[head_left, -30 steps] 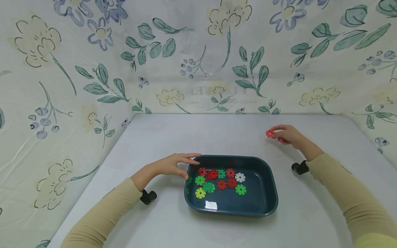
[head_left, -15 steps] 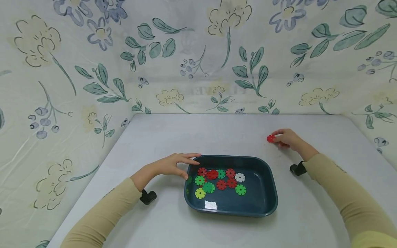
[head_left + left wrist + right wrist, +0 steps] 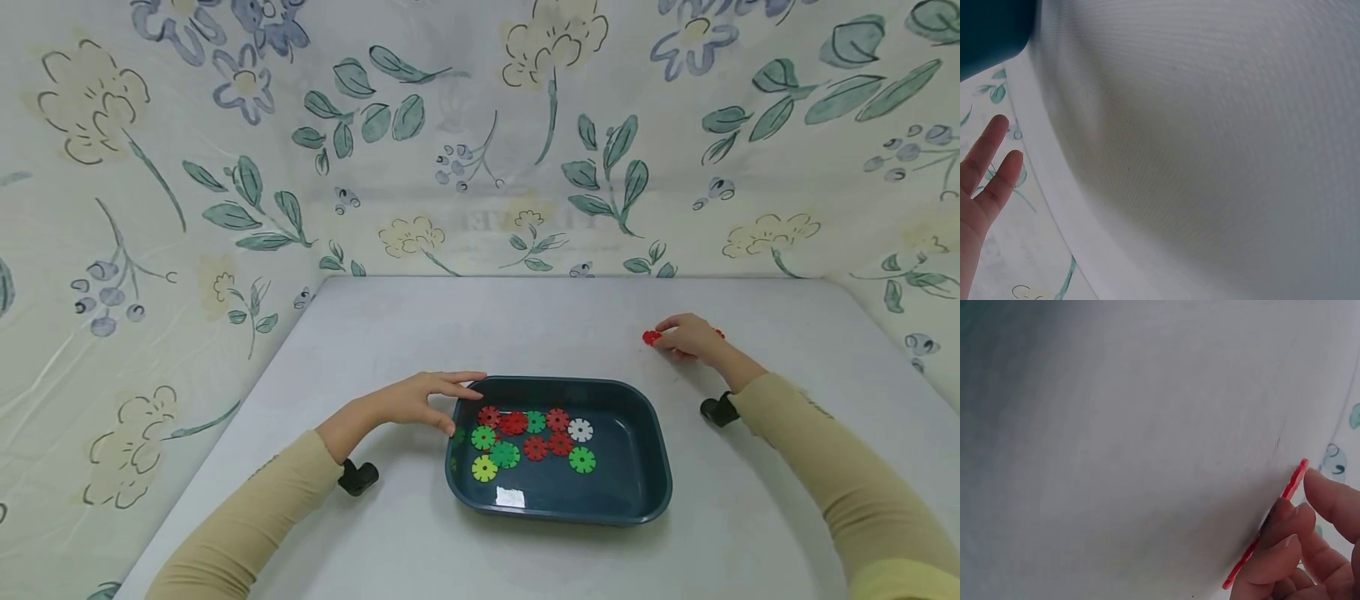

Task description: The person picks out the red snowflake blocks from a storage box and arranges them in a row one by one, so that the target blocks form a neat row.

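Observation:
My left hand (image 3: 408, 400) rests at the left end of a dark blue tray (image 3: 656, 500). Its fingers lie straight and spread over the rim, thumb by the outer wall; the left wrist view catches two extended fingers (image 3: 999, 181). At the back right, my right hand (image 3: 690, 337) pinches a red notched plastic disc (image 3: 650, 338) low over the white table. In the right wrist view this disc (image 3: 1294, 478) appears edge-on, with curled fingers covering its middle. A sliver of a second red disc (image 3: 720, 332) peeks out behind the right hand.
Inside the tray lie several notched discs, among them red ones (image 3: 536, 448), green ones (image 3: 582, 459), a yellow one (image 3: 484, 468) and a white one (image 3: 581, 430). Floral cloth (image 3: 480, 233) hangs behind the white table (image 3: 420, 317). Black wrist cameras (image 3: 358, 477) sit beneath the wrists.
My right hand has come down and slightly nearer with the red disc, which has tilted flatter. The second red disc now shows behind the hand. My left hand and the tray stay put.

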### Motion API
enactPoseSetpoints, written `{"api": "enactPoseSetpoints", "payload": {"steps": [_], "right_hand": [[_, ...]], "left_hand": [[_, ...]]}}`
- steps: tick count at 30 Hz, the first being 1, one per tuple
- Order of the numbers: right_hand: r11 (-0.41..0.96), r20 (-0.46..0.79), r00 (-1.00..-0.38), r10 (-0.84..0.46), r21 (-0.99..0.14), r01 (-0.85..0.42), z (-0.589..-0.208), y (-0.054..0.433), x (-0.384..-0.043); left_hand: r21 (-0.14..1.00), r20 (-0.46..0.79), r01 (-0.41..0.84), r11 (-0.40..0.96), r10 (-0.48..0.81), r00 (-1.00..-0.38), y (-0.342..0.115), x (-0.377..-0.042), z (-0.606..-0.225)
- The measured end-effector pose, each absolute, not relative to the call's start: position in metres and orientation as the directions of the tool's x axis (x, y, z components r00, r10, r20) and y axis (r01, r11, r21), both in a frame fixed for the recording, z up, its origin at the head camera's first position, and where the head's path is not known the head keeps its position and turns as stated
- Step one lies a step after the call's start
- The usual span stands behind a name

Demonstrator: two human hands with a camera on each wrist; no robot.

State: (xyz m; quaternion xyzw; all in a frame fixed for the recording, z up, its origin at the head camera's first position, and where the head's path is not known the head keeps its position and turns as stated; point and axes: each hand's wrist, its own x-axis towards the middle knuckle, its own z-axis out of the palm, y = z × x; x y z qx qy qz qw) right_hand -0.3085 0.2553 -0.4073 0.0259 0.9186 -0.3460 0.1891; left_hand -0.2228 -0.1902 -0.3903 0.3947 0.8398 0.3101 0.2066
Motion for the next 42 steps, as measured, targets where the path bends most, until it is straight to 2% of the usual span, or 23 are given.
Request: {"api": "enactPoseSetpoints", "payload": {"steps": [6, 11, 18, 23, 28, 36, 42], "right_hand": [[0.838, -0.341, -0.936, -0.084, -0.533, 0.119, -0.408, 0.251, -0.310], [0.863, -0.321, -0.943, -0.088, -0.498, 0.089, -0.409, 0.249, -0.311], [0.867, -0.322, -0.942, -0.094, -0.491, 0.081, -0.409, 0.249, -0.312], [0.836, -0.351, -0.930, -0.105, -0.538, 0.108, -0.402, 0.253, -0.312], [0.784, -0.326, -0.940, -0.103, -0.608, 0.125, -0.381, 0.262, -0.309], [0.757, -0.181, -0.970, -0.163, -0.654, -0.006, -0.328, 0.259, -0.290], [0.734, -0.128, -0.969, -0.212, -0.675, -0.071, -0.301, 0.242, -0.273]], "left_hand": [[0.687, -0.101, 0.534, 0.493, 0.792, -0.603, -0.190, -0.223, -0.391], [0.682, -0.099, 0.539, 0.493, 0.794, -0.600, -0.191, -0.224, -0.392], [0.679, -0.101, 0.540, 0.497, 0.792, -0.602, -0.190, -0.224, -0.392], [0.687, -0.101, 0.534, 0.492, 0.793, -0.600, -0.190, -0.224, -0.392], [0.686, -0.100, 0.538, 0.490, 0.796, -0.597, -0.190, -0.224, -0.393], [0.683, -0.104, 0.536, 0.497, 0.792, -0.601, -0.191, -0.223, -0.390], [0.684, -0.104, 0.534, 0.497, 0.792, -0.602, -0.191, -0.223, -0.390]]}}
